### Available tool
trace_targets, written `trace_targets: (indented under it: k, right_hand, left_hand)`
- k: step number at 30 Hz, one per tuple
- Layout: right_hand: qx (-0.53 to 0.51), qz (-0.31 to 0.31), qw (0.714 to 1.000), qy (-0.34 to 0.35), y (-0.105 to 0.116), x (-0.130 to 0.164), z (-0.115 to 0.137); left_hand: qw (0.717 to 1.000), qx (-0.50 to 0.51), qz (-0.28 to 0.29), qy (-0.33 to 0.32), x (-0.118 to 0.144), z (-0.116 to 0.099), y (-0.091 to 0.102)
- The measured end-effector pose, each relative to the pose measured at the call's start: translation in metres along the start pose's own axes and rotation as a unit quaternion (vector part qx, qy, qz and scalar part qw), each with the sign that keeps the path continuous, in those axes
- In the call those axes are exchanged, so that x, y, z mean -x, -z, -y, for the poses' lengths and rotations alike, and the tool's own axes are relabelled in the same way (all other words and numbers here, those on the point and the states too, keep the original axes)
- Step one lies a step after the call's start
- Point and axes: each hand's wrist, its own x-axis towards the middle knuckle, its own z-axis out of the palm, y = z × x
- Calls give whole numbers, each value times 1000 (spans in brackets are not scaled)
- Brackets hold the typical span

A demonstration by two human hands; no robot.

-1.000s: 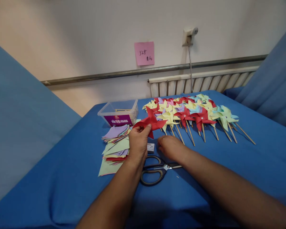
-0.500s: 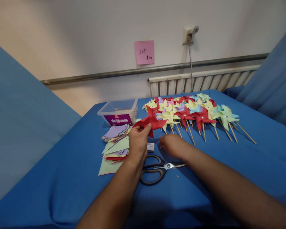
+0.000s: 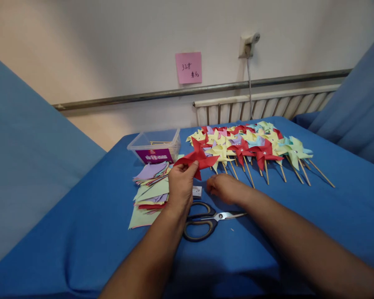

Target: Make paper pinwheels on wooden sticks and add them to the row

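Observation:
My left hand (image 3: 180, 189) pinches the lower edge of a folded red paper pinwheel (image 3: 197, 158) and holds it just above the blue cloth. My right hand (image 3: 225, 188) rests low on the cloth to the right of it, fingers curled, next to a small white box (image 3: 197, 191); whether it holds anything I cannot tell. Black-handled scissors (image 3: 205, 221) lie closed below both hands. A stack of coloured paper squares (image 3: 150, 190) lies to the left of my left hand.
Several finished pinwheels on wooden sticks (image 3: 252, 147) lie in rows at the back right. A clear plastic box (image 3: 156, 146) with a purple label stands behind the paper stack. A pink note (image 3: 188, 68), a wall socket and a radiator are on the wall beyond the table edge.
My right hand has drifted slightly up and to the right, away from the scissors, whose blades now show more. My left hand and the red pinwheel have stayed in place.

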Motion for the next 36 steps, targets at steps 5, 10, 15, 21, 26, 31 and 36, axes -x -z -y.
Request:
trace_targets:
  k: [5,10,15,21,26,31,36]
  right_hand:
    - [-26,14,999,17,4,3,0]
    - [-13,16,999,27,3,4,2]
    - [-7,-2,1000,-9,3,5,3]
    - [3,6,999,-31,6,5,5]
    - [-6,28,999,-17,6,2,0]
    - [-20,38,999,-31,6,2,0]
    - [-40,24,998,-37,9,5,4]
  left_hand:
    - [1000,6,8,5,1,-1,0]
    - [1000,10,3,10,4,-4,-2]
    - [1000,12,9,4,3,-3,-2]
    - [1000,12,10,1,3,-2,-1]
    - [1000,11,11,3,3,-2,-1]
    - [1000,3,5,8,2,-3,0]
    - [1000,2,6,5,1,-3,1]
